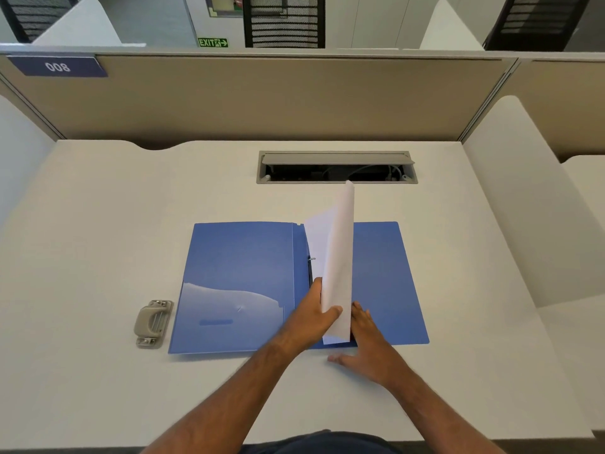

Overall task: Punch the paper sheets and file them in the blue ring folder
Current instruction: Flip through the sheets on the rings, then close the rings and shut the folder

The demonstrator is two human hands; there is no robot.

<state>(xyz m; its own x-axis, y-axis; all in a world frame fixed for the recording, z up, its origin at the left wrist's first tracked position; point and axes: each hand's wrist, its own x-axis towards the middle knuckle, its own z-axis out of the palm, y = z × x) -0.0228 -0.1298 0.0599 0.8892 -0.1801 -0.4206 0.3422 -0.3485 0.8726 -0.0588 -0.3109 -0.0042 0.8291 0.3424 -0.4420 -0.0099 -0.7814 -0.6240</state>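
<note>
A: Where were the paper sheets [337,257] at that moment?

B: They stood almost on edge over the spine of the blue ring folder [235,276], which lay open and flat on the desk [98,224]. Their long axis ran away from the person, from the near edge of the folder toward the cable box [337,167]. The sheets were white, thin and a little curved at the top.

A: And the hands?

B: The left hand [316,314] pinched the near lower corner of the sheets, thumb on one side. The right hand [368,342] held nothing; it lay open and flat, fingers spread, on the right cover just beside the sheets.

A: What decided the next move?

B: I think the rings [311,259]. One metal ring showed just left of the sheets, close to their left edge, so the holes had to meet it there. The left hand was nearer. I could not see the holes themselves.

A: The punch [153,323]?

B: It rested on the desk left of the folder, untouched by either hand.
</note>
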